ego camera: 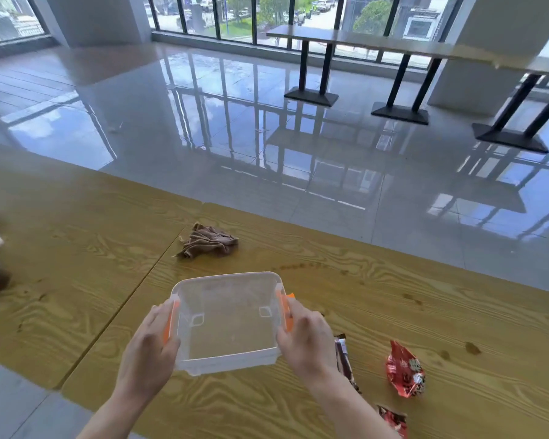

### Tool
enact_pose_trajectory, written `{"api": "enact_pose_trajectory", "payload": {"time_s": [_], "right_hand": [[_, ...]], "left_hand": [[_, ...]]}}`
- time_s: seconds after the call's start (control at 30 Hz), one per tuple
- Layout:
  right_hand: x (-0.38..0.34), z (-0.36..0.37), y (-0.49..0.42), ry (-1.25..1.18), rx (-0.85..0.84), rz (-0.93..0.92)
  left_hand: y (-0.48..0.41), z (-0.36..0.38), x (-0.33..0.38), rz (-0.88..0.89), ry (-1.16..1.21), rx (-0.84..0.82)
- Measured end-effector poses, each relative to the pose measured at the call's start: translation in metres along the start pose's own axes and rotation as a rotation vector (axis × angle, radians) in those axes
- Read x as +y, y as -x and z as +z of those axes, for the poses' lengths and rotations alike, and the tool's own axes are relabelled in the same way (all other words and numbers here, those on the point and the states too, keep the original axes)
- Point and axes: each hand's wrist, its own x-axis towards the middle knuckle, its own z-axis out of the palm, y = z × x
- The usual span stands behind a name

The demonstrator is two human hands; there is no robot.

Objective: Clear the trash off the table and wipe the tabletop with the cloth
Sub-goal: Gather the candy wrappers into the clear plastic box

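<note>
**While both hands grip the empty box, wrappers wait on the counter**

While held by its two short sides, sits low over the wooden counter [393,296], possibly resting on it: clear plastic box [227,321] with orange clips. Left hand [149,350] clamped on the left clip side, right hand [308,340] clamped on the right one, fingers curled round the walls.

Holds nothing as far as can be seen; only wood grain shows through the bottom. No lid in sight.

Still lying just to the right: a dark wrapper [344,359] partly hidden under the right wrist, a crumpled red wrapper [404,370] a little further out, and another red scrap [393,421] near the front edge. Bunched brown cloth [208,242] beyond the box, well apart from the trash. Brown stains [471,348] dotted along the right side.

Likely risks: knocking the dark wrapper off the edge with the right forearm when letting go; light wrappers sliding away rather than lifting; smooth walls slipping if the box gets carried one-handed; wiping before clearing, which would drag scraps across the stains.
</note>
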Motion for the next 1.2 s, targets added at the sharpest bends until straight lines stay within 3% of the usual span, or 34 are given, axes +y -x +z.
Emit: {"api": "enact_pose_trajectory", "payload": {"time_s": [0.13, 0.4, 0.5, 0.6, 0.93, 1.07, 1.2], "right_hand": [[-0.003, 0.014, 0.020, 0.015, -0.049, 0.084], [0.002, 0.013, 0.029, -0.006, -0.124, 0.059], [0.020, 0.001, 0.029, -0.071, -0.117, 0.077], [0.054, -0.013, 0.037, -0.071, -0.090, 0.171], [0.147, -0.077, 0.062, 0.061, 0.099, 0.295], [0.179, -0.087, 0.063, 0.165, -0.065, 0.354], [0.194, -0.085, 0.060, 0.191, -0.243, 0.441]], "left_hand": [[0.001, 0.005, -0.019, -0.001, 0.019, -0.036], [0.010, 0.017, -0.035, 0.009, -0.027, -0.075], [0.016, 0.011, -0.023, 0.046, -0.099, -0.010], [0.025, 0.018, 0.017, 0.190, -0.093, 0.029], [0.033, 0.116, 0.170, 0.628, -0.059, -0.165], [0.051, 0.168, 0.202, 0.670, -0.105, -0.301], [0.059, 0.214, 0.202, 0.478, -0.285, -0.458]]}}
